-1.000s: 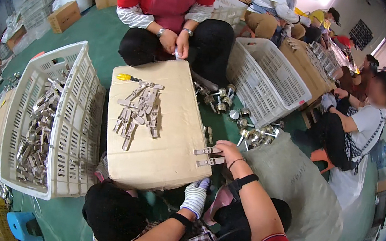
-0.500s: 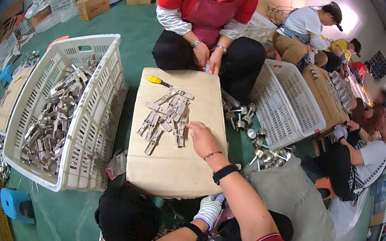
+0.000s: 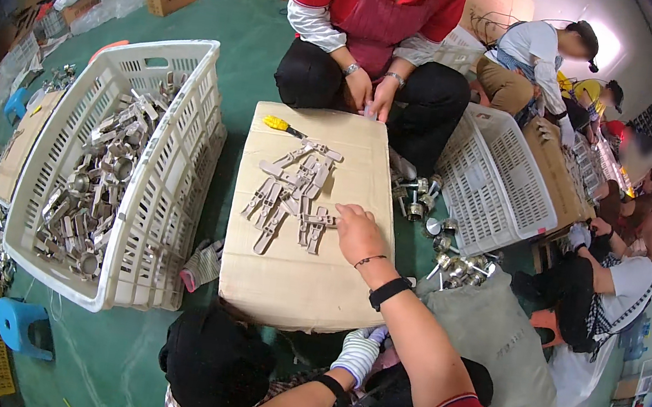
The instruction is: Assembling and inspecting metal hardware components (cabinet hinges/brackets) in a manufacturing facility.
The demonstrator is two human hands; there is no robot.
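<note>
Between the clips (image 3: 293, 199) and near edge (image 3: 302, 325), the carton (image 3: 302, 291) lies open.

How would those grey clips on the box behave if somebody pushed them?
The clips have a dull metallic look, so they're probably stiff rather than floppy. Lying long and flat on the box, they seem likelier to slide than roll. Several overlap, so pushing one may drag its neighbours.

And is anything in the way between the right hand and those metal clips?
Nothing visible. The right hand is at the right edge of the metal clips; the yellow-handled tool lies beyond them, out of the way.
</note>
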